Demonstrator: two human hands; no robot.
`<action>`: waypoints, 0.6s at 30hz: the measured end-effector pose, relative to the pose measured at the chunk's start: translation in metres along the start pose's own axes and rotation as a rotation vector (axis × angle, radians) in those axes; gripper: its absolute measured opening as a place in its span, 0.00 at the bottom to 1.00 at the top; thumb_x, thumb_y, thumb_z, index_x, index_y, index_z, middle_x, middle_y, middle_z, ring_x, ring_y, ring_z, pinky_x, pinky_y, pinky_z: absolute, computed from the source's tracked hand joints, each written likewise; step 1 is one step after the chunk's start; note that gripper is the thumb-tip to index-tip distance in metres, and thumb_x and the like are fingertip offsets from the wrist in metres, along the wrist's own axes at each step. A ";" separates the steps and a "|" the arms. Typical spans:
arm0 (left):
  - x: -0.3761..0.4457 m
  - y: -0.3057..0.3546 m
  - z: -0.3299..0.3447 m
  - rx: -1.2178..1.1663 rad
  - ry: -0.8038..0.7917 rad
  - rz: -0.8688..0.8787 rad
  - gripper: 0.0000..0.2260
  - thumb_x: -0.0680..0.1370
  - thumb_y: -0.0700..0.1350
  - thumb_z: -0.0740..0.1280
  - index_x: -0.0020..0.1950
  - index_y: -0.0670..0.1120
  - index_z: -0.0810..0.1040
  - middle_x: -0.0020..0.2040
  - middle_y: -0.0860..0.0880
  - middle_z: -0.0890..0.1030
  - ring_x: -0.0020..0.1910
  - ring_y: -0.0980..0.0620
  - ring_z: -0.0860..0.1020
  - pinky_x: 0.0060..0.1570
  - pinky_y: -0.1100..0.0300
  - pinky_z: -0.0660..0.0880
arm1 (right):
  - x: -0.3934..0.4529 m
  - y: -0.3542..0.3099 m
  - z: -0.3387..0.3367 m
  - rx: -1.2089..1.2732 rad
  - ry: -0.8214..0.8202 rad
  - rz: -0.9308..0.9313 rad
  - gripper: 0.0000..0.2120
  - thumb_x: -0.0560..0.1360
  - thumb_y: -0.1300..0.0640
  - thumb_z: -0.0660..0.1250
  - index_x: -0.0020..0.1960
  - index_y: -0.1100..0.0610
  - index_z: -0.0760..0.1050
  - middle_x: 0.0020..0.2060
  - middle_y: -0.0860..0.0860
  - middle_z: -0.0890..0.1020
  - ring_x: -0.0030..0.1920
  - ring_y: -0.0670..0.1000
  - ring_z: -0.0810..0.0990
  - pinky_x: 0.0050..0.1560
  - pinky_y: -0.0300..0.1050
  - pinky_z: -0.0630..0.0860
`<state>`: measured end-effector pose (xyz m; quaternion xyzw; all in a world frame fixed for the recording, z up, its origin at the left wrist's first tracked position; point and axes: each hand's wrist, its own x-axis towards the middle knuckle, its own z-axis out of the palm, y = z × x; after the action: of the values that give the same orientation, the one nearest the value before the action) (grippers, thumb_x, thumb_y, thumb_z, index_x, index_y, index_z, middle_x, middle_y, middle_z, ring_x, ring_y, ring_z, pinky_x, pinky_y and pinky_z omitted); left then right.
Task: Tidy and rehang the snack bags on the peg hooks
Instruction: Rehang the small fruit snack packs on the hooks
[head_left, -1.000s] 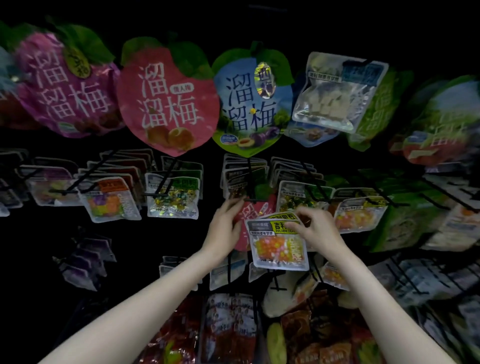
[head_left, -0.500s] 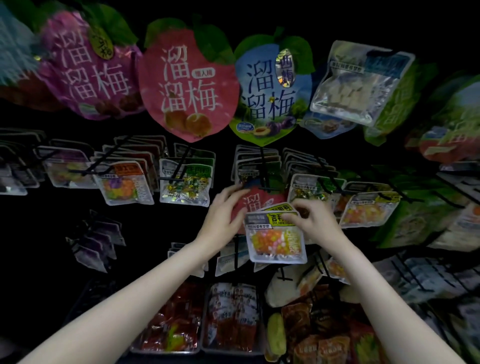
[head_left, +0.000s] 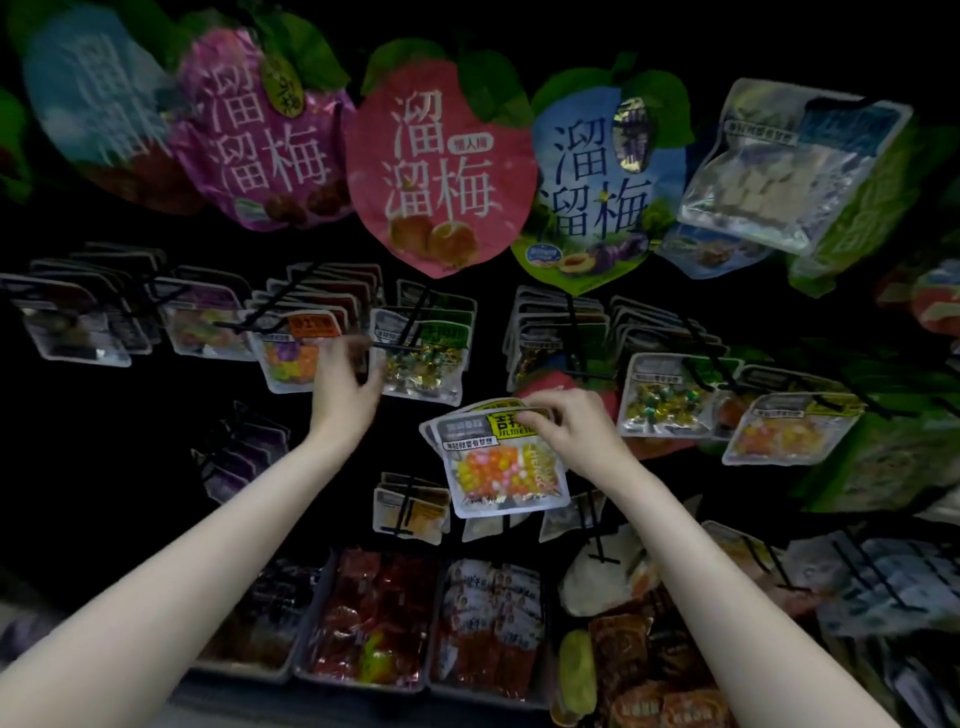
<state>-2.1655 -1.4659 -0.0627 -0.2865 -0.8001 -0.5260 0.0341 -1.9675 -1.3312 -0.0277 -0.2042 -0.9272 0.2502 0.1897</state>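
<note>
My right hand (head_left: 569, 431) pinches the yellow-labelled top edge of a small clear snack bag (head_left: 498, 470) full of orange, pink and yellow candies; another bag's edge shows just behind it. The bag is tilted and hangs free of any hook. My left hand (head_left: 343, 387) is blurred, fingers spread, reaching between an orange-labelled candy bag (head_left: 291, 358) and a green-labelled candy bag (head_left: 423, 356), both on black peg hooks (head_left: 415, 325). It holds nothing.
Large plum-shaped bags (head_left: 441, 171) hang in a row above. More small bags on hooks fill the right side (head_left: 662, 395). Trays of red packets (head_left: 374, 623) sit below. A bare black peg (head_left: 597, 535) juts out under the held bag.
My left hand has let go near the held bag and swung left toward the orange-labelled and green-labelled bags. The camera view shifted left. My right hand keeps the candy bag.
</note>
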 end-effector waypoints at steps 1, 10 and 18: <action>0.010 -0.003 -0.002 0.028 -0.040 0.041 0.19 0.78 0.41 0.65 0.68 0.41 0.68 0.65 0.42 0.70 0.65 0.45 0.68 0.59 0.59 0.65 | 0.004 -0.002 0.002 -0.011 0.011 -0.018 0.10 0.76 0.60 0.66 0.55 0.62 0.80 0.51 0.54 0.83 0.48 0.46 0.77 0.44 0.30 0.66; 0.036 -0.005 0.010 0.322 -0.213 0.287 0.23 0.75 0.39 0.67 0.69 0.44 0.69 0.65 0.43 0.73 0.62 0.41 0.64 0.58 0.52 0.62 | 0.022 -0.006 0.019 -0.123 -0.026 -0.085 0.09 0.77 0.60 0.64 0.54 0.61 0.81 0.60 0.53 0.75 0.59 0.53 0.75 0.57 0.45 0.70; 0.022 -0.006 0.015 0.069 -0.160 0.142 0.21 0.75 0.39 0.68 0.67 0.46 0.68 0.63 0.41 0.68 0.60 0.44 0.71 0.52 0.64 0.65 | 0.023 -0.006 0.026 -0.111 -0.011 -0.049 0.08 0.77 0.59 0.64 0.52 0.60 0.81 0.67 0.51 0.68 0.61 0.53 0.73 0.56 0.38 0.66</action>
<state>-2.1836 -1.4450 -0.0667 -0.3820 -0.7955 -0.4700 0.0172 -2.0005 -1.3354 -0.0397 -0.1905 -0.9453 0.1949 0.1791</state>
